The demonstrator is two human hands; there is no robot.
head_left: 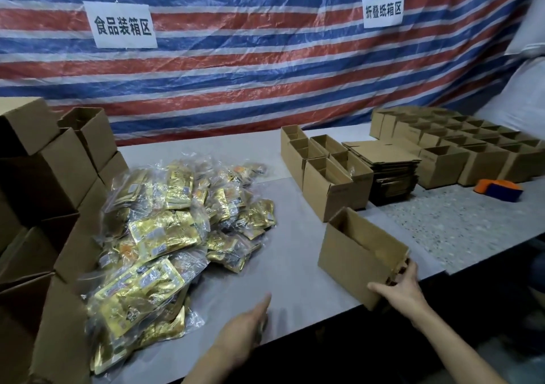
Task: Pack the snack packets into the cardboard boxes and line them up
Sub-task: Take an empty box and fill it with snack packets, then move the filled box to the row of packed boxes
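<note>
A heap of gold snack packets (165,236) in clear wrap covers the left half of the grey table (289,253). An open, empty cardboard box (354,253) sits tilted near the table's front edge on the right. My right hand (398,289) grips the box at its near right corner, thumb along the front face and fingers curled round the side. My left hand (250,327) hovers just above the table's front edge with straight fingers pointing toward the packets and holds nothing.
Stacked cardboard boxes (50,183) rise along the left edge. Open empty boxes (321,165) and a pile of flat cardboard (389,171) stand at mid right, with rows of more open boxes (472,147) behind. An orange and blue object (498,190) lies at right. A striped tarp hangs behind.
</note>
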